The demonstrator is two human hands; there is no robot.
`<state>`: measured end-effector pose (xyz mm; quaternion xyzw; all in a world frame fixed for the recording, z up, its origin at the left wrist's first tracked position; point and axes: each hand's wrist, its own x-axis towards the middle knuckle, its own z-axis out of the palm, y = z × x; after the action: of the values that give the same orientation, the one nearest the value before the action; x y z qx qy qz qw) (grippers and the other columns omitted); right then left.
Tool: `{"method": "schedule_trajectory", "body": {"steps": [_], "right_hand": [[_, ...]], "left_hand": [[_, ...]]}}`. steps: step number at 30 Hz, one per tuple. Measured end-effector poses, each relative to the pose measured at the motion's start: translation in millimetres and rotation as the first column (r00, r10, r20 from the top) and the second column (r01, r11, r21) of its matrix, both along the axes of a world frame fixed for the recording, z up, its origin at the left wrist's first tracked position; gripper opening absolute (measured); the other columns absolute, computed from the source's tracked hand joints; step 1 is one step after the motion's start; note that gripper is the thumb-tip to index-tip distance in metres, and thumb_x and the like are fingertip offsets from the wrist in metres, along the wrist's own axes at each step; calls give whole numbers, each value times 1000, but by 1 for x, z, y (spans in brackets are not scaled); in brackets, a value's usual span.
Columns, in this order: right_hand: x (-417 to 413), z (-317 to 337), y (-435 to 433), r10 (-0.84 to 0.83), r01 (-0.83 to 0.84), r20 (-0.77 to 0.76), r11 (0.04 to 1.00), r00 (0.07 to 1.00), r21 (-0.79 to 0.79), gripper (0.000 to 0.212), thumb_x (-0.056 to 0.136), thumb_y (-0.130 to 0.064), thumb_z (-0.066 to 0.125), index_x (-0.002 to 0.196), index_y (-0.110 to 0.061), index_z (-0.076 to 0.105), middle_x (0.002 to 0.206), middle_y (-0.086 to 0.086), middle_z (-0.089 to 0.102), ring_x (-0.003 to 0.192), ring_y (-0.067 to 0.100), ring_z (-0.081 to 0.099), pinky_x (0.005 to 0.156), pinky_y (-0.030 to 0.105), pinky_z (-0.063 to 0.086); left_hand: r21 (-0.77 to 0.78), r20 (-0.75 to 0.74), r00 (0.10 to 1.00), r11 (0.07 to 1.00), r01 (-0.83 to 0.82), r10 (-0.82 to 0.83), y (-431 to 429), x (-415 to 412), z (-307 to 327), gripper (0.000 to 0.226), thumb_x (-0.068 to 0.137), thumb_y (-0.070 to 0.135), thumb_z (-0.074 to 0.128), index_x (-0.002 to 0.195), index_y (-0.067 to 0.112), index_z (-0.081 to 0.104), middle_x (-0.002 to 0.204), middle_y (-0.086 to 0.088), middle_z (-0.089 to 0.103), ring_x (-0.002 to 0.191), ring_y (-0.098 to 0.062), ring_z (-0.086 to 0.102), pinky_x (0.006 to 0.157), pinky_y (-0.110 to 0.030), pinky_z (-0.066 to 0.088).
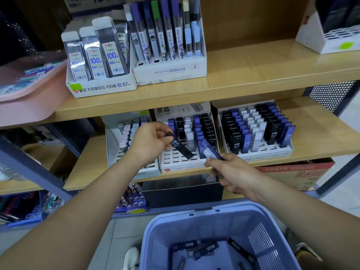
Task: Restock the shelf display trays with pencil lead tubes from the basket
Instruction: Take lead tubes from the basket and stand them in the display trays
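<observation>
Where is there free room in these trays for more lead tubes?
The middle tray has empty front slots beneath the left hand and its black tube. The right tray is crowded, only its front row bare. The upper shelf is bare right of the Conan box.

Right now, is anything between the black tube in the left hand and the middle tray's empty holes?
No, nothing visible. The left hand holds the black tube tilted, just above the empty front slots of the middle tray. The right hand with its blue tube is off to the side.
</observation>
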<state>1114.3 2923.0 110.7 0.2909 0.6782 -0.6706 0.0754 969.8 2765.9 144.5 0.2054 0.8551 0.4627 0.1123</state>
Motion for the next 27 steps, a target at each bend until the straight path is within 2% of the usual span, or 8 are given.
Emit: {"method": "schedule_trajectory", "body": {"steps": [2, 4, 6, 9, 15, 18, 22, 27], "right_hand": [[2, 3, 4, 6, -6, 3, 1000, 1000, -18, 16, 99, -30, 54, 108, -17, 58, 78, 5, 54, 37, 4, 27, 32, 16, 18], [3, 5, 6, 20, -20, 5, 999, 1000, -39, 20, 99, -31, 55, 110, -15, 59, 78, 4, 54, 39, 5, 28, 34, 16, 19], [3, 5, 6, 31, -31, 6, 998, 1000, -51, 23, 98, -32, 56, 111, -14, 60, 77, 4, 54, 41, 5, 29, 35, 16, 20], [1, 6, 7, 28, -28, 7, 997, 1000, -69, 25, 98, -32, 56, 112, -13, 61, 74, 3, 55, 43, 6, 31, 35, 16, 21], [-2, 13, 11, 22, -20, 11, 993, 1000, -119, 25, 99, -31, 55, 113, -12, 62, 71, 2, 54, 45, 7, 33, 36, 16, 21], [-4, 14, 14, 8, -6, 10, 989, 1000, -145, 25, 99, -30, 55, 113, -11, 63, 69, 2, 54, 45, 8, 33, 36, 16, 21], [-7, 14, 18, -21, 21, 1, 983, 1000, -182, 27, 98, -30, 56, 113, -8, 63, 66, 2, 54, 44, 8, 31, 34, 16, 21], [-8, 16, 20, -36, 31, -21, 977, 999, -210, 27, 98, -31, 57, 114, -10, 63, 65, 2, 53, 44, 8, 30, 34, 16, 21]], "left_hand": [[-118, -219, 976, 992, -39, 12, 3, -9, -4, 9, 88, 3, 63, 94, 10, 65, 82, -2, 67, 73, -14, 64, 65, -18, 49], [-184, -371, 929, 980, -75, 1, 8, -15, -11, 13, 89, 7, 63, 100, 11, 67, 88, -1, 68, 82, -15, 62, 74, -20, 45], [-194, -433, 901, 979, -67, -24, 16, -19, -20, 19, 89, 9, 63, 108, 8, 67, 99, -7, 70, 91, -20, 65, 82, -25, 49], [-211, -485, 872, 976, -50, -60, 26, -23, -29, 24, 90, 10, 63, 114, 7, 66, 106, -8, 71, 95, -22, 66, 85, -25, 49], [-257, -504, 856, 966, -24, -113, 33, -33, -40, 23, 89, 14, 65, 112, 12, 70, 103, -8, 73, 91, -22, 68, 86, -30, 53], [-253, -464, 879, 967, -8, -114, 38, -36, -38, 21, 89, 16, 65, 109, 14, 72, 102, -6, 73, 90, -18, 68, 84, -24, 51], [-235, -368, 925, 972, 7, -96, 40, -44, -37, 22, 89, 16, 67, 110, 15, 72, 112, -4, 70, 99, -13, 65, 85, -13, 42], [-277, -396, 912, 961, -5, -109, 44, -50, -40, 26, 96, 11, 54, 119, 12, 67, 126, -5, 63, 119, -18, 56, 93, -9, 31]]}}
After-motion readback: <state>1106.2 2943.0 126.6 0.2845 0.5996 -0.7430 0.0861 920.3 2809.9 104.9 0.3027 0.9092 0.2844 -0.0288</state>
